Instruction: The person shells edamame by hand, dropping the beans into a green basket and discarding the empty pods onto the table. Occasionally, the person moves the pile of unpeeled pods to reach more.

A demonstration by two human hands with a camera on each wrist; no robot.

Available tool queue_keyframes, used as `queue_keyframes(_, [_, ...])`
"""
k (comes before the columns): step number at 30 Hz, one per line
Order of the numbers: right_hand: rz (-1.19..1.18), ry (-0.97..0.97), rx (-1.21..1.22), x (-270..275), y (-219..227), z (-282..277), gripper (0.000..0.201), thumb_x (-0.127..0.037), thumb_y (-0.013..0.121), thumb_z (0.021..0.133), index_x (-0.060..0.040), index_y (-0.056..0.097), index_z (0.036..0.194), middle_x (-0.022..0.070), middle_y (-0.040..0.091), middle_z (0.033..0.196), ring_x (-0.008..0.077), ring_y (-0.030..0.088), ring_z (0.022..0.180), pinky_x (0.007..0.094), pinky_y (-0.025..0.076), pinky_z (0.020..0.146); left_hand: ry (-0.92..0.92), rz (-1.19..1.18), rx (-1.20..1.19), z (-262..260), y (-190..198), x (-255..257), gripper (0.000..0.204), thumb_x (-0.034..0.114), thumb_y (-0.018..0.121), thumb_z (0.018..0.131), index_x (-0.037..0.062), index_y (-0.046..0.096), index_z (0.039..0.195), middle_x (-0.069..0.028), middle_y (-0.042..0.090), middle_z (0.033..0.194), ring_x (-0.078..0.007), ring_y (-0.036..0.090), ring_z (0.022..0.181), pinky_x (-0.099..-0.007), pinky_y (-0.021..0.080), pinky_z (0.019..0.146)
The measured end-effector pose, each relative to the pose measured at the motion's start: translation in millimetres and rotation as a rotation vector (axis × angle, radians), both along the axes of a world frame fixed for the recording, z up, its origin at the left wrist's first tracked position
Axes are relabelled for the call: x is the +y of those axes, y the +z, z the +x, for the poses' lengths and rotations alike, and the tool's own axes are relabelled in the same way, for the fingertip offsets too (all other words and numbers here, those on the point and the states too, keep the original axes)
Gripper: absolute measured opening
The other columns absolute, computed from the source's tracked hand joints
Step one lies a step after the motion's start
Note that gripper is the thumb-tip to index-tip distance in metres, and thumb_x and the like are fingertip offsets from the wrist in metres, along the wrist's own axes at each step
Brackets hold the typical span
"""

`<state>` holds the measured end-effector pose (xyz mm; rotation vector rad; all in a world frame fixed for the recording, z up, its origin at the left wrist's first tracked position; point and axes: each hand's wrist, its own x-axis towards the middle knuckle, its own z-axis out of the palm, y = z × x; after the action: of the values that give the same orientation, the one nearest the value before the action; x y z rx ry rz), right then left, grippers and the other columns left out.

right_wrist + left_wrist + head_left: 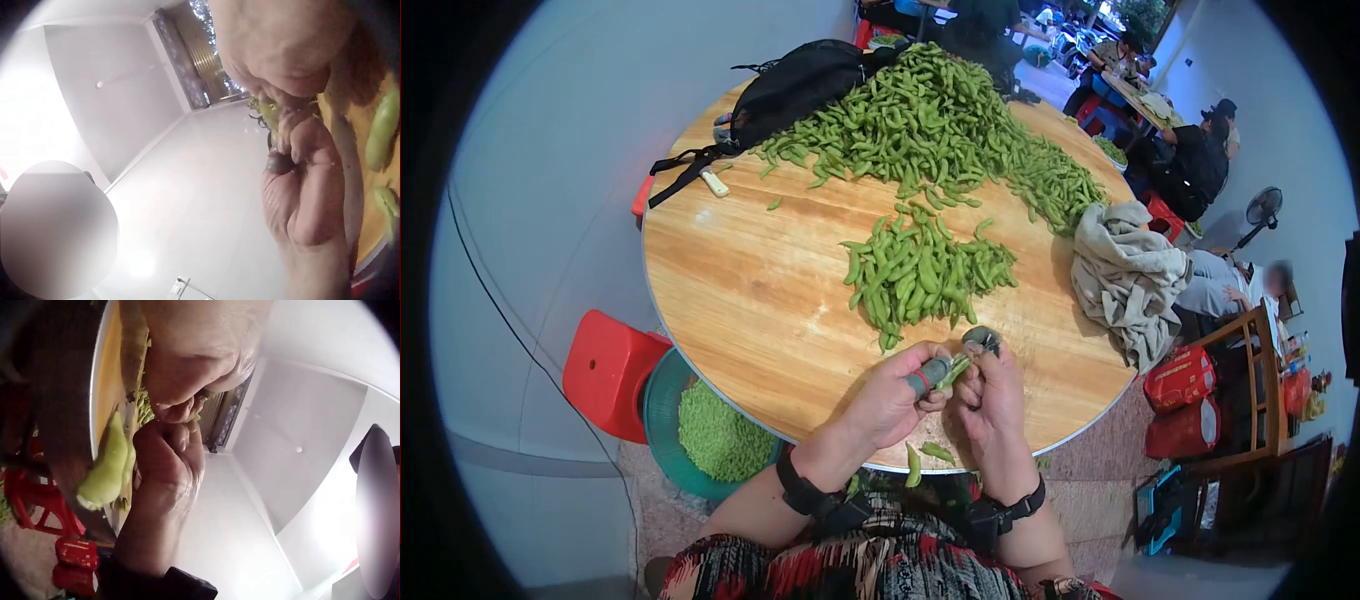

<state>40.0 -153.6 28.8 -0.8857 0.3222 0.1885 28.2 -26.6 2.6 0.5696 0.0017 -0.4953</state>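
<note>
Over the front edge of the round wooden table (740, 330), my left hand (890, 400) and right hand (994, 395) meet at a green edamame pod (955, 370). The left fingers grip its near side and the right fingers pinch the other end. A grey-green cover with a red band (927, 376) sits on the left thumb; a dark cover (981, 340) is on the right. In the right wrist view, part of the pod (269, 114) shows between the hands. Two loose pods (913, 466) (938, 453) lie near the table edge below the hands.
A small heap of pods (920, 270) lies just beyond the hands, with a large pile (920, 120) behind it. A black bag (800, 95) and a grey cloth (1125, 270) flank them. Lower left stand a teal basket of shelled beans (662, 440) and a red stool (600, 375).
</note>
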Motion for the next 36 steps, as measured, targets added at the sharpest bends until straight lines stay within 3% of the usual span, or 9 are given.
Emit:
queue_keyframes(4, [-0.025, -0.193, -0.045, -23, -4, 11, 0.009, -0.005, 0.056, 0.082, -0.0078, 0.051, 0.088, -0.0058, 0.042, 0.058, 0.0019, 0.030, 0.040, 0.0179, 0.020, 0.032, -0.045, 0.008, 0.021, 1, -11, 7, 0.008, 0.007, 0.048, 0.089, 0.0056, 0.048, 0.096, -0.0019, 0.048, 0.079, -0.0077, 0.038, 0.059, -0.0184, 0.030, 0.051])
queue_keyframes(6, [-0.331, 0.211, -0.270, -45, 14, 9, 0.015, -0.007, 0.058, 0.081, -0.0058, 0.056, 0.096, -0.0047, 0.048, 0.064, 0.0019, 0.037, 0.044, 0.0176, 0.026, 0.036, 0.116, 0.030, 0.070, 2, -9, 10, 0.008, 0.007, 0.048, 0.088, 0.0053, 0.048, 0.096, -0.0024, 0.048, 0.080, -0.0081, 0.037, 0.057, -0.0185, 0.028, 0.050])
queue_keyframes(7, [-0.553, 0.713, -0.310, -59, 26, 8, 0.022, -0.010, 0.060, 0.081, -0.0040, 0.058, 0.102, -0.0026, 0.054, 0.071, 0.0034, 0.046, 0.052, 0.0195, 0.036, 0.044, 0.165, 0.003, 0.106, 4, -3, 11, 0.009, 0.011, 0.047, 0.090, 0.0050, 0.048, 0.096, -0.0023, 0.046, 0.080, -0.0076, 0.037, 0.057, -0.0187, 0.028, 0.049])
queue_keyframes(8, [-0.665, 0.928, -0.428, -58, 32, 8, 0.023, -0.014, 0.062, 0.081, -0.0025, 0.060, 0.101, 0.0011, 0.058, 0.075, 0.0068, 0.052, 0.059, 0.0229, 0.042, 0.054, 0.168, 0.005, 0.120, 5, 0, 13, 0.009, 0.011, 0.047, 0.090, 0.0050, 0.048, 0.096, -0.0023, 0.046, 0.080, -0.0076, 0.037, 0.057, -0.0187, 0.028, 0.049])
queue_keyframes(12, [-1.491, 0.237, -0.469, -49, 11, 52, 0.021, -0.016, 0.065, 0.077, 0.0014, 0.058, 0.086, 0.0150, 0.061, 0.068, 0.0213, 0.059, 0.063, 0.0337, 0.046, 0.061, 0.126, -0.113, 0.095, 7, -1, 15, 0.015, 0.019, 0.045, 0.092, 0.0043, 0.048, 0.097, -0.0015, 0.043, 0.075, -0.0069, 0.038, 0.055, -0.0184, 0.029, 0.048])
queue_keyframes(17, [-1.746, 0.378, -0.668, -31, -9, 47, 0.022, -0.014, 0.064, 0.076, 0.0026, 0.056, 0.088, 0.0203, 0.058, 0.070, 0.0244, 0.058, 0.063, 0.0331, 0.046, 0.060, 0.115, 0.081, 0.001, 6, -5, 18, 0.015, 0.014, 0.049, 0.090, 0.0021, 0.050, 0.100, -0.0003, 0.047, 0.077, -0.0058, 0.041, 0.057, -0.0174, 0.029, 0.049])
queue_keyframes(25, [-0.643, 0.287, -0.430, -27, -14, -14, 0.013, -0.010, 0.059, 0.084, 0.0010, 0.057, 0.090, 0.0002, 0.057, 0.072, 0.0047, 0.050, 0.065, 0.0213, 0.042, 0.057, 0.135, 0.387, -0.104, -7, 1, -3, 0.021, 0.004, 0.056, 0.084, 0.0038, 0.055, 0.105, 0.0024, 0.053, 0.084, -0.0031, 0.047, 0.065, -0.0153, 0.033, 0.053])
queue_keyframes(29, [-0.685, 0.386, -0.247, -31, -2, -24, 0.012, -0.012, 0.057, 0.086, -0.0006, 0.056, 0.089, -0.0015, 0.054, 0.070, 0.0031, 0.045, 0.059, 0.0195, 0.037, 0.051, 0.187, 0.428, -0.140, -8, -1, -2, 0.014, 0.004, 0.057, 0.083, 0.0044, 0.059, 0.097, 0.0021, 0.058, 0.086, -0.0018, 0.049, 0.069, -0.0142, 0.034, 0.053])
queue_keyframes(36, [-0.239, 0.503, -0.061, -30, 5, -36, 0.024, -0.024, 0.042, 0.095, -0.0043, 0.048, 0.082, -0.0032, 0.044, 0.060, 0.0040, 0.034, 0.048, 0.0182, 0.028, 0.043, 0.220, 0.362, -0.149, -8, -5, -1, 0.012, 0.008, 0.057, 0.086, 0.0007, 0.059, 0.095, 0.0002, 0.058, 0.081, -0.0063, 0.052, 0.072, -0.0202, 0.043, 0.066])
